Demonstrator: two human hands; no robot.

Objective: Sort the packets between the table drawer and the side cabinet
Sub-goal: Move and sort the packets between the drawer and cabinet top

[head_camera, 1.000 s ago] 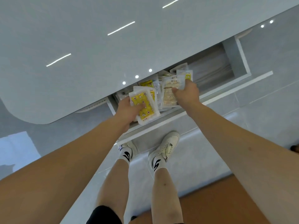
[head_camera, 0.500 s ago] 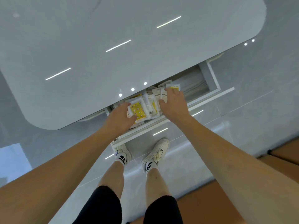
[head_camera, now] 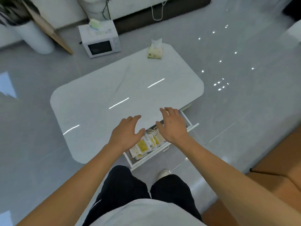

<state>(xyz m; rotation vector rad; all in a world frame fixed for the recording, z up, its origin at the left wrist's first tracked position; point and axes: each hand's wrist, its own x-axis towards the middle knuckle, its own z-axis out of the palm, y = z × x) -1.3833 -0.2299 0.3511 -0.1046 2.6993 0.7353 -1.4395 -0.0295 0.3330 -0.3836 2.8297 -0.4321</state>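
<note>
Both hands hover empty, fingers spread: left hand (head_camera: 125, 133), right hand (head_camera: 173, 126), lower centre. Packets (head_camera: 146, 143) lie heaped in the open drawer (head_camera: 147, 158) under the white surface (head_camera: 114, 88), probably within reach for sorting

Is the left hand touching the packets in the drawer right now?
Apart. The head view shows the left hand open and lifted above the packets in the drawer, holding nothing.

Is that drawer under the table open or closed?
Open. The drawer is pulled out from under the table, with packets showing inside.
</note>
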